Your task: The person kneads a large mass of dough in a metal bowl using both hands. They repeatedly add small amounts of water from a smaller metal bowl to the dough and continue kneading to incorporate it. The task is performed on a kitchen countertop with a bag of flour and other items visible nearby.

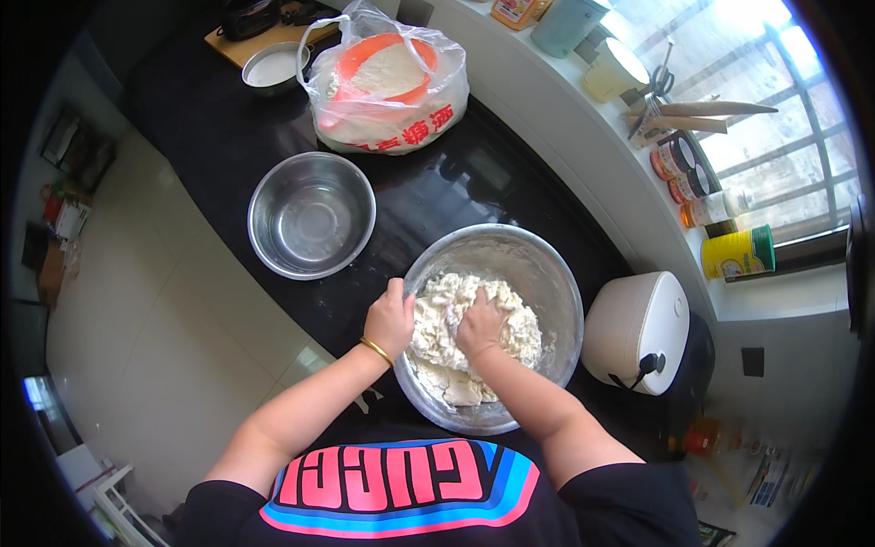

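In front of me a large metal mixing bowl (557,301) stands on the black countertop near its front edge. Lumpy, shaggy dough (437,328) fills its middle, with smoother, floury dough on the side nearest me. My left hand (392,320), with a gold bangle at the wrist, grips the bowl's left rim, thumb on the inner side. My right hand (480,323) is pressed into the dough, its fingertips partly buried and hidden.
A smaller metal basin (311,215) stands beyond the bowl to the left. Behind it sits a plastic bag (389,126) holding flour and an orange bowl (352,58). A white rice cooker (636,331) stands close on the right. Jars (673,157) line the windowsill.
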Tool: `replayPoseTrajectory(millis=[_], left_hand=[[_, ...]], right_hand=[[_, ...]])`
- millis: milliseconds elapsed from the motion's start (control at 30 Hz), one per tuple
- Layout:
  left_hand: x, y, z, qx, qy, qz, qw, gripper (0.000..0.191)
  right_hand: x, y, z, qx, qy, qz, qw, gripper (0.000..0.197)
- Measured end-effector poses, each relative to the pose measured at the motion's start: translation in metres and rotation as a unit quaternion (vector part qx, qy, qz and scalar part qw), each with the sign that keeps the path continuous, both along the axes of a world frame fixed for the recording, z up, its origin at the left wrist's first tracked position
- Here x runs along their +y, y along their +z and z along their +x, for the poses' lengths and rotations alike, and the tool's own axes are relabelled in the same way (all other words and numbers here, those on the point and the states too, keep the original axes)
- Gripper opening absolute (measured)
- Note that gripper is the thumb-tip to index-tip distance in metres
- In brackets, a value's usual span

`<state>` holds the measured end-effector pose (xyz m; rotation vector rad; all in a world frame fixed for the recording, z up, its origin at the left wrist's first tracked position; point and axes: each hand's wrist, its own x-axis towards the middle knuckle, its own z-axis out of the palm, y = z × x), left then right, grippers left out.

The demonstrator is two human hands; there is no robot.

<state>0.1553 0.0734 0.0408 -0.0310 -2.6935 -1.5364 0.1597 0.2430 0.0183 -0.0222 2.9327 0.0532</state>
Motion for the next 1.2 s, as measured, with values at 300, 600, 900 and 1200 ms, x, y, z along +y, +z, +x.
replayPoseTrajectory(millis=[300,600,900,1200], left_hand=[[0.006,-0.008,-0.008,0.014,0.007,0.018,1.0,0.018],[0.004,-0.016,-0.026,0.031,-0.007,0.019,0.999,0.017],[0.002,-0.011,-0.039,0.026,-0.057,-0.047,0.997,0.021],[0.0,-0.003,0.005,0.004,0.001,-0.079,0.997,0.037]], right_hand=[[0.072,-0.079,-0.098,-0.114,-0.086,-0.421,0.896,0.043],[-0.017,0.017,-0.069,-0.249,0.068,-0.21,0.943,0.048],[-0.005,0.102,0.013,-0.208,0.156,0.058,0.964,0.035],[0.047,0.095,0.088,-0.049,0.154,-0.074,0.984,0.036]])
